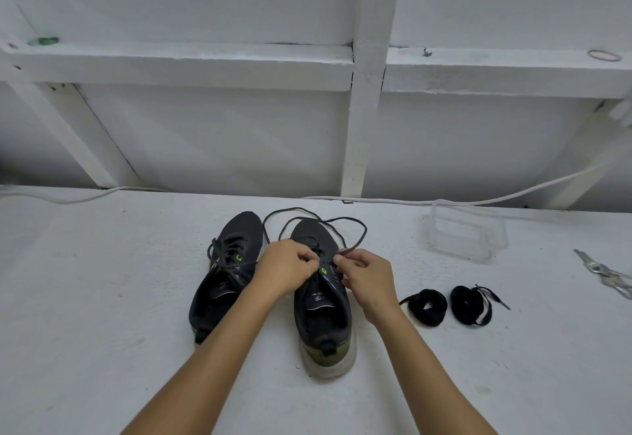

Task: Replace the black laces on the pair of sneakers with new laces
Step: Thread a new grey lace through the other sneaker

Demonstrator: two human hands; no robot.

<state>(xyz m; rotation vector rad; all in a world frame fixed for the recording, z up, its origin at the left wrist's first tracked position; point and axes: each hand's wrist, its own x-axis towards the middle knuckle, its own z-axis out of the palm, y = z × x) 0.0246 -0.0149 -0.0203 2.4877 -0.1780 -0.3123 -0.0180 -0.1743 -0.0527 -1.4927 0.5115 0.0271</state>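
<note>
Both forearms reach in, left hand (289,272) and right hand (367,275) each with a pinching grip on the old lace (314,221) over the right sneaker (323,315), working it free; new laces (425,308) wait coiled on the surface (102,298)

Two bare forearms reaching in from the bottom edge, no sleeves in view, left hand (285,270) and right hand (367,277) bare, no gloves, rings, watch or wristbands visible, wrists bare, short fingernails, nothing worn below the elbows
</note>
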